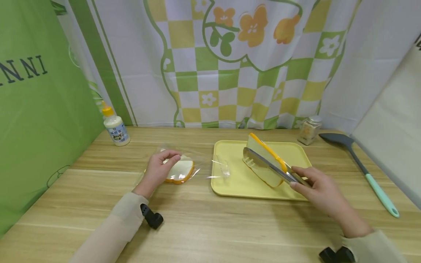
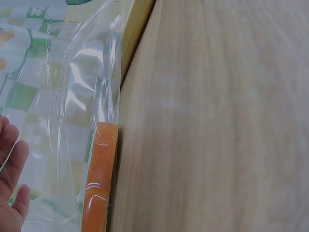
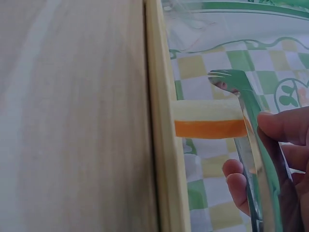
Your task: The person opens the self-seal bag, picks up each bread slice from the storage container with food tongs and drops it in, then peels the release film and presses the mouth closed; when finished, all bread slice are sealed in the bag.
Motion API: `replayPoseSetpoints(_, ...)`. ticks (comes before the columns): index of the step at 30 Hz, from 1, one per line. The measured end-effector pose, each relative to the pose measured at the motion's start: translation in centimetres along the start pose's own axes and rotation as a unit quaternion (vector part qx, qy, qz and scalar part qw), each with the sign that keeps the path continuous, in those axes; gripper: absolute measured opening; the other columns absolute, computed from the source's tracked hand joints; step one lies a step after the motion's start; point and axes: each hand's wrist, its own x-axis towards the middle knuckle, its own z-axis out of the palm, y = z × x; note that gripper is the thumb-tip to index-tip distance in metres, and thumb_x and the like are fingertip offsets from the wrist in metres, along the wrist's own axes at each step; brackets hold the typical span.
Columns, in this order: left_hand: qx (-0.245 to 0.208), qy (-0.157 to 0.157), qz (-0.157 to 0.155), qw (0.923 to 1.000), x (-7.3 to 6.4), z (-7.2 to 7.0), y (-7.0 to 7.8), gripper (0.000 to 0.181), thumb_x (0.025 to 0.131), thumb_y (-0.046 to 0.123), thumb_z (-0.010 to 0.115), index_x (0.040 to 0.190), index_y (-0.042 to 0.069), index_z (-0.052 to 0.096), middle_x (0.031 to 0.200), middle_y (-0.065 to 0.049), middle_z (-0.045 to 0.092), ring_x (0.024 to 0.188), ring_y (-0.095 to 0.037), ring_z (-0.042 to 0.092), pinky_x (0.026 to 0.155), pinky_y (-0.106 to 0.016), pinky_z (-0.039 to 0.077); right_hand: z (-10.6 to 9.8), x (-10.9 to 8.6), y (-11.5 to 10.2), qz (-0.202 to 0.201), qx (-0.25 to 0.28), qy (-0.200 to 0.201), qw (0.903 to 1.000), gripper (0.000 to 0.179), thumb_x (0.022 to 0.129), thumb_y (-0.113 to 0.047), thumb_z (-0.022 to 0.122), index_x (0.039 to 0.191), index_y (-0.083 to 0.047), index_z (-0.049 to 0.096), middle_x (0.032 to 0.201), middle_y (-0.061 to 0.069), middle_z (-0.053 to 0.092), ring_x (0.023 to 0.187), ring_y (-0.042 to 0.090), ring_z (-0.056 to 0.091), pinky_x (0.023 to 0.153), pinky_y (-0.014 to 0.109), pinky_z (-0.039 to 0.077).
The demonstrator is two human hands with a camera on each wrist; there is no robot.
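Note:
My right hand (image 1: 323,190) holds metal tongs (image 1: 273,166), thumb on one side and fingers on the other. Between the tongs' arms is a bread slice (image 3: 210,128) with an orange crust, tilted over the yellow tray (image 1: 227,186). A second bread slice (image 1: 184,170) lies on the table inside a clear plastic bag (image 2: 87,72), its orange crust facing the left wrist camera. Over that bag hovers my left hand (image 1: 159,168), fingers loosely bent and apart in the left wrist view. The bag's far end reaches over the tray's left rim.
A white squeeze bottle (image 1: 116,129) with a yellow cap stands at the back left. Behind the tray is a small glass jar (image 1: 310,130). A spatula (image 1: 365,171) with a mint handle lies along the right side. A patterned cloth (image 1: 230,80) hangs behind the table.

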Motion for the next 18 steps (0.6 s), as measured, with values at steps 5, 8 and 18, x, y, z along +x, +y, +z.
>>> replayPoseSetpoints(5,-0.005,-0.004,0.000,1.0000,0.0,-0.1,0.1,0.018,0.090,0.014,0.061,0.099,-0.001,0.068,0.098,-0.016,0.067,0.096,-0.023,0.058,0.087,-0.039,0.045,0.6,-0.5,0.3,-0.022,0.006,0.012,0.9997,0.036,0.081,-0.008,0.070,0.115,0.001,0.062,0.087,0.005,0.062,0.065,0.003,0.041,0.051,0.022,0.036)
replayPoseSetpoints(8,-0.008,-0.003,0.000,1.0000,0.0,-0.1,0.1,0.019,0.090,0.014,0.061,0.099,-0.001,0.068,0.099,-0.016,0.067,0.098,-0.024,0.058,0.088,-0.040,0.045,0.9,-0.5,0.4,-0.034,0.012,0.020,0.9992,0.035,0.080,-0.004,0.070,0.113,0.003,0.063,0.085,0.005,0.062,0.065,0.001,0.040,0.051,0.021,0.036)
replayPoseSetpoints(18,0.063,-0.034,0.118,0.9904,-0.1,0.3,1.4,0.017,0.088,0.011,0.063,0.099,0.002,0.071,0.099,-0.012,0.069,0.098,-0.027,0.063,0.087,-0.042,0.049,0.9,-0.4,-0.2,0.008,0.030,0.008,0.9995,0.029,0.085,0.001,0.062,0.113,0.007,0.061,0.083,0.011,0.062,0.059,0.000,0.050,0.046,0.022,0.041)
